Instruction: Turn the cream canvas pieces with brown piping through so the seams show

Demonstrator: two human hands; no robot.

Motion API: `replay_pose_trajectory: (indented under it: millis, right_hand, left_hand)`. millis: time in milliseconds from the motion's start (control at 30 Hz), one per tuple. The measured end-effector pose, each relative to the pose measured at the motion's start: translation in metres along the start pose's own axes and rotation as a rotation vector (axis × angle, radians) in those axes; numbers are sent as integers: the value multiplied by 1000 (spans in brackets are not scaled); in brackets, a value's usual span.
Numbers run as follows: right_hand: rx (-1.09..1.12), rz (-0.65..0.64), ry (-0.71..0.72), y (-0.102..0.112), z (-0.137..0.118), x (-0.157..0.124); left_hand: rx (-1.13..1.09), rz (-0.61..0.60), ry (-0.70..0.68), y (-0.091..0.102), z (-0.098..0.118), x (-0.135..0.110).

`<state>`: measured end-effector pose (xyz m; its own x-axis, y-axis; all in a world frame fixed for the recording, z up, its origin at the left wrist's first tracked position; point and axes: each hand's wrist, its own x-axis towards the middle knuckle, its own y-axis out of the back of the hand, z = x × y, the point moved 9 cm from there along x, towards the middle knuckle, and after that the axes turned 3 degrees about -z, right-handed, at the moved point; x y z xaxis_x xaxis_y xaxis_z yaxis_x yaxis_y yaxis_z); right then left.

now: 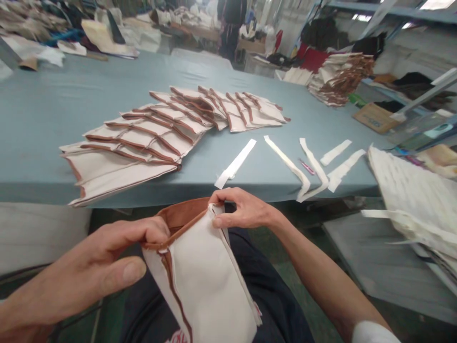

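Note:
A cream canvas bag (203,276) with brown trim and a brown lining lies over my lap, its mouth held open. My left hand (103,267) pinches the near-left rim of the bag's opening, fingers closed on the brown edge. My right hand (239,209) pinches the far-right corner of the opening, thumb and fingers closed on the cream fabric. Both hands are below the front edge of the grey-blue table (53,119).
A fanned row of similar cream bags with brown trim (153,133) lies on the table. Several white fabric strips (235,164) and a small pink tool (306,166) lie to the right. A pile of cream fabric (410,195) sits at right; more stacks (339,76) behind.

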<state>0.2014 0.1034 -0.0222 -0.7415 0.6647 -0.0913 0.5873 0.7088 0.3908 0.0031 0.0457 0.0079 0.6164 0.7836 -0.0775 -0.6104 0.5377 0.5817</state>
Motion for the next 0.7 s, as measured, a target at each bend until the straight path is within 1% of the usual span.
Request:
replay_pose_trajectory:
  millis: [67,100,167,267,367,400,467,533,600,633,700]
  right_hand:
    - [1,-4,-17,-1,2,0]
    - [0,-4,-27,-1,4,1]
    - [-1,0,-39,-1,6,0]
    - [-10,8,-46,-1,8,0]
    - [-20,15,-50,-1,8,-1]
    - [-19,19,-53,-1,9,-1]
    - [-13,25,-58,-1,10,-2]
    - [-8,30,-51,-2,11,-2]
    - [7,36,-29,-2,9,-3]
    - [21,38,-16,-2,8,-4]
    - [66,32,6,-3,4,-7]
  left_hand:
    - [-197,-110,6,-12,-6,-2]
    - [-265,-137,25,-15,-10,-3]
    - [-301,-137,63,-18,-16,-3]
    - [-274,-86,117,-19,-21,0]
    - [-171,-22,158,-18,-21,3]
    - [-134,-13,151,-18,-19,3]
    - [-59,16,88,-16,-10,5]
    - [22,79,-11,-11,3,4]
    - [74,147,-74,-5,14,2]
    - [79,170,-74,-4,15,1]
    - [77,188,-20,-3,12,-1]
